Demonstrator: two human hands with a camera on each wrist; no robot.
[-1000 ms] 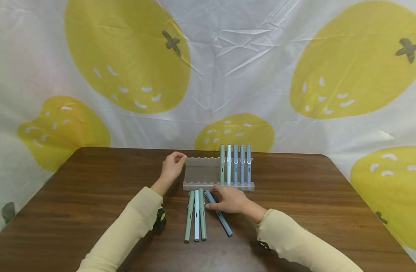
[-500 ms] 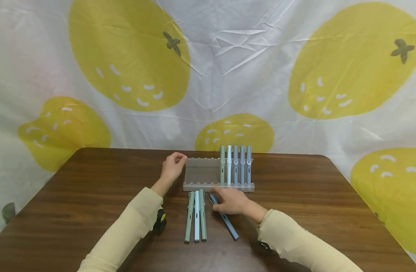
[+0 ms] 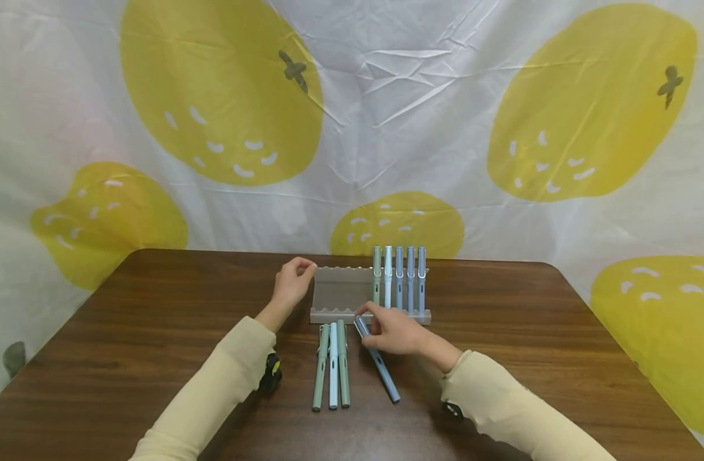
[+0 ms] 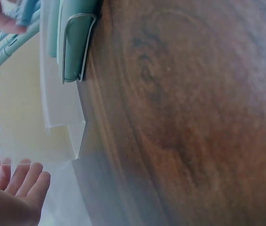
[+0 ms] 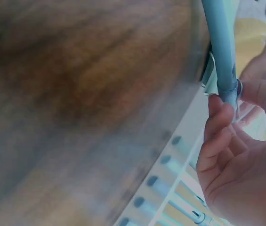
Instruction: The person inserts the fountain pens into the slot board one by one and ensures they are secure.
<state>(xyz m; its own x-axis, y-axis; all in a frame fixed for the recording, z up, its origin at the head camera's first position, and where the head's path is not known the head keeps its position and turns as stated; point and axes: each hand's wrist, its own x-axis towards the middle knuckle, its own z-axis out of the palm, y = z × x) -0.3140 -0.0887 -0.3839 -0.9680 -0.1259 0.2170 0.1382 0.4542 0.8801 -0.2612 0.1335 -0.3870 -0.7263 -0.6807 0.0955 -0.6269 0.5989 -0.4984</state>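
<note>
My right hand (image 3: 395, 330) pinches a blue pen (image 3: 382, 371) near its capped end, just in front of a clear pen rack (image 3: 340, 294). In the right wrist view, thumb and fingertips close around the pen (image 5: 222, 47) by its cap. At the rack's upper left corner, the thumb and fingertips of my left hand (image 3: 290, 283) pinch the edge; the left wrist view leaves the exact contact unclear. Three pens lie side by side before the rack: a green pen (image 3: 319, 371), a light blue pen (image 3: 333, 371) and another green pen (image 3: 343, 371).
Several pens stand upright in the rack's right half: a green one (image 3: 377, 275), a pale blue one (image 3: 388, 275) and darker blue ones (image 3: 410, 275). Under everything is a brown wooden table (image 3: 185, 307). A lemon-printed cloth (image 3: 358, 128) hangs behind it.
The blue pen has shifted right, away from the three lying pens, and its capped end has come up with my right hand. My left hand stays at the rack's corner.
</note>
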